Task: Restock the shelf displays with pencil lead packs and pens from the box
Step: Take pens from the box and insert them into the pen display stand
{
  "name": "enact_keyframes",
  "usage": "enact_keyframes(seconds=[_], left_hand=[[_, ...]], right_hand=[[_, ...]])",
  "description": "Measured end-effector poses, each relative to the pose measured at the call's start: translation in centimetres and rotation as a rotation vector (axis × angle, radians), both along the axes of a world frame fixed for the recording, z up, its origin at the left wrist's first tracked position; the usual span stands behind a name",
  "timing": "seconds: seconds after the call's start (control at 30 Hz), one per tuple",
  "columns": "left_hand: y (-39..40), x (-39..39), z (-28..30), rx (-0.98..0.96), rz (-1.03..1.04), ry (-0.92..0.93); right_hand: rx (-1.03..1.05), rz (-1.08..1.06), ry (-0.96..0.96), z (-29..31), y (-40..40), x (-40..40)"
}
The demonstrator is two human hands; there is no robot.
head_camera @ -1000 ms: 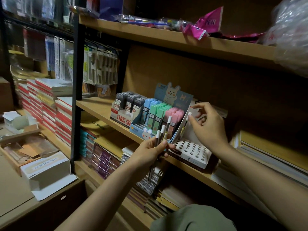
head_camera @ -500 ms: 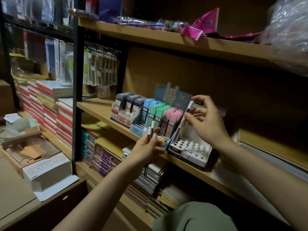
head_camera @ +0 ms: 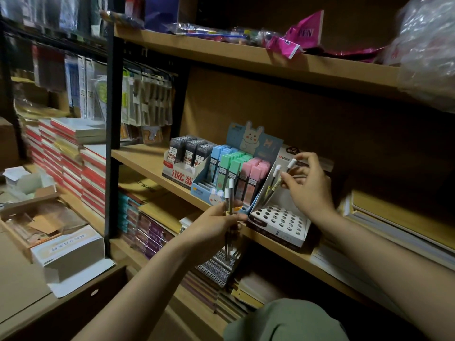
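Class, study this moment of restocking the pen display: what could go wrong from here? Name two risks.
1. The right hand holds a pen slanted over the holed pen stand; it may miss a hole and fall.
2. The left hand grips spare pens loosely bunched; one could slip out.

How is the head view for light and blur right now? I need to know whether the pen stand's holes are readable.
Head view: dim overall, deep shadow at the right and under the shelves; the clear plastic bag at top right is motion-smeared; wide-angle bending at the edges. The white perforated pen stand is lit enough to show its holes. The right hand and left hand, each holding white-capped pens, look fairly sharp.
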State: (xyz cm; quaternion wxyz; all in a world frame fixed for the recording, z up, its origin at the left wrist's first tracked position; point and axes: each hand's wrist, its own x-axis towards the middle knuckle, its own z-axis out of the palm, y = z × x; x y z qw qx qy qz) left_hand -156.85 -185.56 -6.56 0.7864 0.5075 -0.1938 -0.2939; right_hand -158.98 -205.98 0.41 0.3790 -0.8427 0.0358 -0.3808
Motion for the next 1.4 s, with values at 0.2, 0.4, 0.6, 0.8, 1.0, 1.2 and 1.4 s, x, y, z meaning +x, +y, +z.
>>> enact_keyframes(seconds=[0.2, 0.4, 0.6, 0.8, 1.0, 1.2, 1.4], left_hand=[[-0.1, 0.1, -0.2, -0.046, -0.002, 0.006], [-0.3, -0.2, -0.1, -0.004, 0.000, -0.036], [-0.2, 0.1, -0.3, -0.053, 0.034, -0.003], [0.0, 0.3, -0.6, -0.052, 0.095, -0.041], [-0.2, -0.3, -0.5, -0.032, 0.069, -0.044], [-0.2, -0.7, -0.1, -0.015, 0.064, -0.071], [0.0, -0.6, 0.2, -0.032, 0.064, -0.068]], right_hand=[[-0.143, -0.003, -0.027, 0.0, 0.0, 0.3], [-0.292, 0.006, -0.011, 0.2, 0.6, 0.8], [-0.320, -0.036, -0.024, -0.8, 0.9, 0.7], [-0.366, -0.049, -0.010, -0.8, 1.0, 0.7], [-0.317, -0.032, 0.042, -0.3, 1.3, 0.8], [-0.325, -0.053, 0.062, -0.1, 2.0, 0.9], [-0.330, -0.087, 0.057, 0.6, 2.1, 1.1]])
